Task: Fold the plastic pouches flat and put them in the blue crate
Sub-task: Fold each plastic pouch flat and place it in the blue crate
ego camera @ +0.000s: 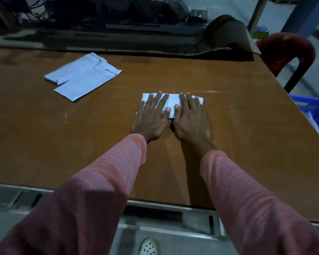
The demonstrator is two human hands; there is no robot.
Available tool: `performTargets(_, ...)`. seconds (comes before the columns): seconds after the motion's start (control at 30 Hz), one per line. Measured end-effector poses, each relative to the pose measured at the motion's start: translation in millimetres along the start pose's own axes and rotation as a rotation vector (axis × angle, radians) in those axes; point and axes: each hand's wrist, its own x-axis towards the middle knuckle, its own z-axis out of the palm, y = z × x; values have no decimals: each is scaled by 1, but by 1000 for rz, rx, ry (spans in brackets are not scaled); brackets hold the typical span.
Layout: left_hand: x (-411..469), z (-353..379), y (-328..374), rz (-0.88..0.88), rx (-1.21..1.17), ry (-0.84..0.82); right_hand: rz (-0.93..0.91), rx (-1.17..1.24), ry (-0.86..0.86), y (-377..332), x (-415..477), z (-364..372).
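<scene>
A small folded white plastic pouch [170,103] lies on the brown table [238,144], a little right of centre. My left hand [151,116] and my right hand [190,118] both rest flat on top of it, fingers spread, palms down, thumbs almost touching. Much of the pouch is hidden under them. At the far left lies a stack of unfolded pale blue-white pouches [81,76], apart from both hands. A blue crate [315,111] shows at the right edge, beyond the table, with something white inside it.
A red plastic chair [287,52] stands past the table's far right corner. A crumpled piece of brown cardboard [228,32] and dark cables and equipment sit along the back edge. The near table edge runs below my forearms in pink sleeves.
</scene>
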Motion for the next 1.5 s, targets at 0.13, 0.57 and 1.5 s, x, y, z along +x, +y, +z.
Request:
performTargets(0.13, 6, 1, -3, 4, 3, -12, 13, 20, -18, 5, 8, 7)
performTargets(0.57, 5, -2, 2, 41, 94, -9, -59, 12, 9, -1, 2, -2)
performTargets(1.5, 8, -4, 2, -11, 52, -73, 53, 18, -29, -2, 1, -9)
